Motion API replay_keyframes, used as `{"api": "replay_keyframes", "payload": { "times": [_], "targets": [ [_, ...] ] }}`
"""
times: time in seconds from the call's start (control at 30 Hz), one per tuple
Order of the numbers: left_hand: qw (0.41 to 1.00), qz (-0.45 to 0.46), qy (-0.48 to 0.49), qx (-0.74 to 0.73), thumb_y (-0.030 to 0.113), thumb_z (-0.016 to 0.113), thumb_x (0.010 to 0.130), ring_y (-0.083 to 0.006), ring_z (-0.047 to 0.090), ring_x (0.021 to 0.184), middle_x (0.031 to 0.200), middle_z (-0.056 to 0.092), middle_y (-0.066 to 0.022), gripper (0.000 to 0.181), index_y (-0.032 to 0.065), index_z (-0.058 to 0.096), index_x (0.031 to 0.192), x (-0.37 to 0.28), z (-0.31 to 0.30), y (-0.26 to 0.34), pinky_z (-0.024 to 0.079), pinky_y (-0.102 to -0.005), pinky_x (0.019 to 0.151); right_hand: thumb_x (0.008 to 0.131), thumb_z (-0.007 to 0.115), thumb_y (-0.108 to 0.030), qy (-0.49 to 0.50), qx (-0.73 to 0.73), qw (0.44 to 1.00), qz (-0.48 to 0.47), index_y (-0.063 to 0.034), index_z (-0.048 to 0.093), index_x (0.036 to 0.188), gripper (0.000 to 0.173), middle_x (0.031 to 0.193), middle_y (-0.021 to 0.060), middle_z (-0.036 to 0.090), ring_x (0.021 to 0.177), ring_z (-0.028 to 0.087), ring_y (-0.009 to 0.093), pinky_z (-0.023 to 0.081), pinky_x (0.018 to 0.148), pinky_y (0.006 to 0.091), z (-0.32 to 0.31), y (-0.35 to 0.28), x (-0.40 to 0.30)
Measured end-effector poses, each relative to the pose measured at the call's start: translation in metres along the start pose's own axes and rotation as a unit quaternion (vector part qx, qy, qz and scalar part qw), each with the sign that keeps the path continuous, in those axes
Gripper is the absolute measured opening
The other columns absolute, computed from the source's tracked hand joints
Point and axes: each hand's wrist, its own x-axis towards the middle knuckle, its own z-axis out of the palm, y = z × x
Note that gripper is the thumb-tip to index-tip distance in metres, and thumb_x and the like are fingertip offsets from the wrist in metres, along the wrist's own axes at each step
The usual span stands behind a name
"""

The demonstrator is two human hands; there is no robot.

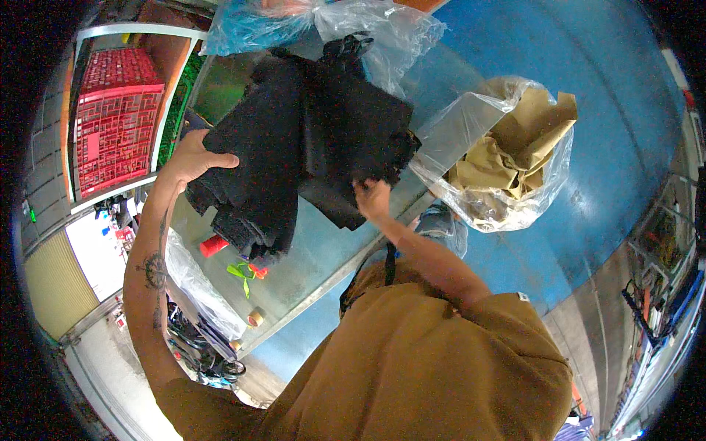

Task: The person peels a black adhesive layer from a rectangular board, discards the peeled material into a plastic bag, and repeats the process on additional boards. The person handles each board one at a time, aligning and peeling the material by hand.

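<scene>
Black fabric pieces (259,143) lie in a thick stack on a greenish work table (320,248). My left hand (197,157) rests on the stack's left edge, thumb spread on top and fingers partly hidden behind the edge. More black fabric (353,132) lies beside it on the right, its edges uneven. At its lower right edge my right hand (373,199) has its fingers curled on the cloth, pinching it. A red cylinder (213,246) and bright green strips (242,275) lie just below the stack.
Clear plastic film (386,33) covers the table's far end. A clear bag with crumpled brown paper (496,165) stands at the right over the blue floor (579,82). Red plastic crates (118,121) are at the left. A tape roll (255,318) and plastic sheeting (198,286) lie near the table's lower corner.
</scene>
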Motion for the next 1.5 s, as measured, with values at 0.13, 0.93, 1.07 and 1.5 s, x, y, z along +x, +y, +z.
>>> {"api": "replay_keyframes", "payload": {
  "times": [0.13,0.93,1.07,1.5],
  "targets": [
    [0.999,-0.011,-0.035,-0.001,0.011,0.087,0.070,-0.0185,0.071,0.080,0.095,0.075,-0.0095,0.042,-0.0011,0.072,0.107,0.002,0.003,0.020,0.056,-0.0340,0.077,0.087,0.074,-0.021,-0.026,0.057,0.997,0.036,0.0023,0.065,0.063,0.035,0.055,0.0152,0.061,0.046,0.058,0.025,0.044,0.051,0.0411,0.064,0.008,-0.033],
    [0.994,0.072,0.080,-0.025,0.042,0.090,0.059,-0.0453,0.067,0.105,0.113,0.068,-0.0279,0.078,-0.0037,0.056,0.113,0.064,0.287,0.024,0.055,-0.0515,0.090,0.096,0.057,-0.061,-0.415,0.339,0.793,0.289,-0.0093,0.060,0.137,0.066,0.129,0.0088,0.067,0.111,0.067,0.024,0.055,0.095,0.0474,-0.099,-0.083,0.111],
    [0.952,0.125,0.093,-0.264,0.049,0.086,0.073,-0.0372,0.067,0.107,0.116,0.066,-0.0244,0.083,-0.0048,0.053,0.128,0.032,0.305,0.001,0.054,-0.0440,0.093,0.092,0.066,-0.057,-0.382,0.278,0.825,0.311,-0.0063,0.061,0.133,0.065,0.126,0.0106,0.069,0.108,0.069,0.027,0.055,0.096,0.0462,-0.123,-0.100,0.111],
    [0.787,-0.165,0.213,-0.555,0.052,0.074,0.089,-0.0224,0.068,0.091,0.098,0.073,-0.0138,0.063,-0.0059,0.067,0.113,-0.023,0.469,-0.224,0.054,-0.0339,0.080,0.078,0.081,-0.004,-0.377,-0.018,0.906,0.189,-0.0023,0.048,0.143,0.072,0.130,0.0159,0.064,0.117,0.064,0.035,0.052,0.102,0.0489,-0.127,-0.103,0.096]
  ]
}}
